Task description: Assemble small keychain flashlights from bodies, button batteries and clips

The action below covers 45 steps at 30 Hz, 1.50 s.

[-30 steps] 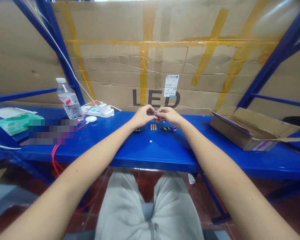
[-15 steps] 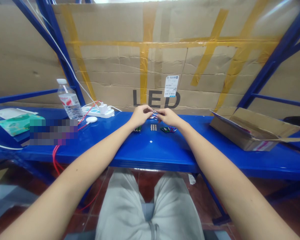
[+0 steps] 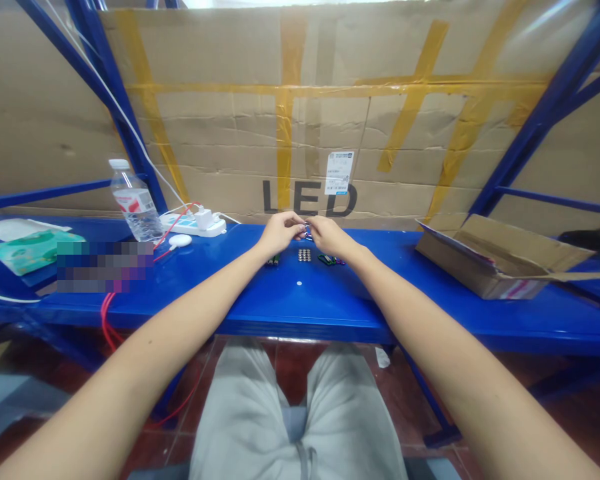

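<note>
Over the far part of the blue table, my left hand (image 3: 283,231) and my right hand (image 3: 329,235) meet, fingertips pinched around a small shiny metal ring (image 3: 307,231). Fingers cover much of it, so its exact kind is unclear. Just below the hands, small silver round pieces (image 3: 305,255) lie in a tidy block. Green and purple carabiners (image 3: 326,260) lie beside them, partly behind my right wrist. Small dark green and metallic pieces (image 3: 273,261) show by my left wrist.
An open cardboard box (image 3: 500,260) stands on the right of the blue table (image 3: 300,307). At left are a water bottle (image 3: 137,203), a white power strip (image 3: 200,225), red cables (image 3: 109,320) and a green tissue pack (image 3: 35,248). A large cardboard sheet (image 3: 220,147) rises behind.
My right hand has shifted slightly, its fingers closer to the left hand's, and the ring shows less between them. The whole view has moved a little.
</note>
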Each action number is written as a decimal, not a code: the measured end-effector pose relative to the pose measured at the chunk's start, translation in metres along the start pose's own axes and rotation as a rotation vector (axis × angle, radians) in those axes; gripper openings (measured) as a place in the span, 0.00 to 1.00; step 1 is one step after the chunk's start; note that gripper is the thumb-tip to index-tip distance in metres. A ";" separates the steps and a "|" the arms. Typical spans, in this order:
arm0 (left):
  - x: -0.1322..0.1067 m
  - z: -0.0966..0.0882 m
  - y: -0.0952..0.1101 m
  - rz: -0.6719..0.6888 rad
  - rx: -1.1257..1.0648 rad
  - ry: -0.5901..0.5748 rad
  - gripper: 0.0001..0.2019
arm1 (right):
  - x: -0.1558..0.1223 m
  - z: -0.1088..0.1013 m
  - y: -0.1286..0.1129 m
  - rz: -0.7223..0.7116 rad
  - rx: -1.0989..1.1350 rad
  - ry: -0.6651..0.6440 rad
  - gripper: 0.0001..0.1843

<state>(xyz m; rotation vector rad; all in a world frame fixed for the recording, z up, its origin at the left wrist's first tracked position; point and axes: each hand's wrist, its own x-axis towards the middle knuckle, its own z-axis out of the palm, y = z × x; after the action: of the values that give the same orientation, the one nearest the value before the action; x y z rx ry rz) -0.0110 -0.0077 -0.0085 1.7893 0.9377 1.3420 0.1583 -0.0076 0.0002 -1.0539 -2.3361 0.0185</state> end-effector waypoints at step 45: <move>0.006 -0.113 -0.011 -0.554 0.602 -0.212 0.03 | -0.004 -0.002 0.053 0.429 -0.052 -0.098 0.14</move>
<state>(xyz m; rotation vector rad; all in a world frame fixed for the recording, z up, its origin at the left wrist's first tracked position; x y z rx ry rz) -0.1209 0.0148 0.0093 1.8329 1.6803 0.5371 0.1978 0.0257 -0.0125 -1.5934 -2.1592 0.1775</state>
